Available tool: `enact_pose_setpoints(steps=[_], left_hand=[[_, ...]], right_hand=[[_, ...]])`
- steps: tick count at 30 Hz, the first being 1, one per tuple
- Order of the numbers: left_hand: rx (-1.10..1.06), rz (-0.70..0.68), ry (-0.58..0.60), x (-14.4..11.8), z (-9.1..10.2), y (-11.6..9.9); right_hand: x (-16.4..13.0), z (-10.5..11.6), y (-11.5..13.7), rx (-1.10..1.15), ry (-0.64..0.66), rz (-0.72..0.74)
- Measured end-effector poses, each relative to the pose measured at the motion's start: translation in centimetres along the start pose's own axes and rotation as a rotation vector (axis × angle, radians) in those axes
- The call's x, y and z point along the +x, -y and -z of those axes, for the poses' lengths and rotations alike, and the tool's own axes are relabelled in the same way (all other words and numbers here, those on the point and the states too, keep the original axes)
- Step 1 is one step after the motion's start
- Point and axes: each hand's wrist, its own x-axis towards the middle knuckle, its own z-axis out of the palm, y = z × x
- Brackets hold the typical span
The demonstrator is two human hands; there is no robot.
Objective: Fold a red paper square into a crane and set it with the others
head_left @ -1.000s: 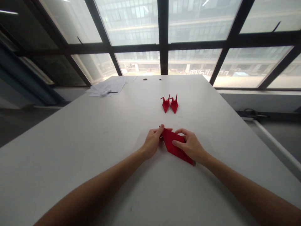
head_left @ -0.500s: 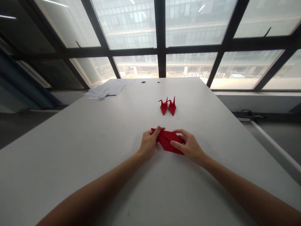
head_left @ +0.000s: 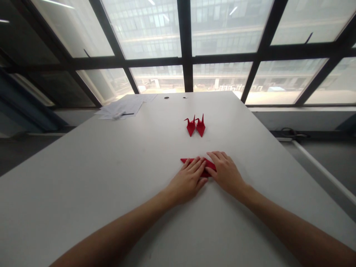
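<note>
A folded piece of red origami paper [head_left: 210,164] lies on the white table, with its narrow pointed end to the left. Across its middle, my left hand [head_left: 187,182] rests palm down with fingers stretched out over the paper. My right hand [head_left: 226,172] holds the right end, thumb on the near side and fingers on the far side. Both hands cover much of the paper, so its full shape is hidden. Beyond them stand two finished red paper cranes [head_left: 190,128] side by side, their necks and tails pointing up.
White paper sheets [head_left: 119,107] with a dark pen [head_left: 128,114] lie at the table's far left. A small dark disc [head_left: 166,98] is near the far edge of the white table [head_left: 111,167]. Large framed windows rise behind it.
The red paper has been turned down flat and looks narrower. My left hand has gone from pinching its left corner to lying flat across it. The view has shifted slightly right.
</note>
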Motion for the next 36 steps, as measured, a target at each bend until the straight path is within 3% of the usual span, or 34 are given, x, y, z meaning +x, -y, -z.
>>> enact_pose_setpoints(steps=[3, 7, 12, 18, 22, 23, 25, 28, 32, 36], left_hand=[[0.077, 0.025, 0.065, -0.1, -0.3, -0.1], [0.124, 0.006, 0.088, -0.1, -0.1, 0.0], [0.198, 0.037, 0.111, -0.4, -0.2, 0.1], [0.312, 0.282, 0.109, -0.9, -0.2, 0.7], [0.361, 0.48, -0.005, -0.6, 0.1, 1.0], [0.366, 0.479, -0.049, -0.6, 0.2, 0.9], [0.345, 0.35, -0.094, -0.5, 0.5, 0.2], [0.25, 0.093, -0.019, -0.6, 0.6, -0.9], [0.165, 0.069, 0.046, -0.9, 0.0, -1.0], [0.105, 0.061, 0.03, -0.8, 0.0, -0.5]], right_hand=[[-1.0, -0.1, 1.5, -0.153, 0.018, -0.002], [-2.7, -1.2, 3.3, -0.162, 0.177, -0.053], [-3.2, -2.1, 3.1, -0.149, 0.303, -0.092], [-3.2, -1.4, 2.3, -0.145, 0.331, -0.069], [-3.5, -1.0, 1.8, -0.159, 0.34, -0.035], [-3.6, -0.9, 1.8, -0.165, 0.337, -0.033], [-3.7, -0.8, 1.9, -0.184, 0.325, -0.046], [-4.0, -0.5, 2.4, -0.236, 0.303, -0.09], [-5.8, 0.3, 3.4, -0.312, 0.249, -0.105], [-8.0, 1.5, 4.8, -0.329, 0.198, -0.038]])
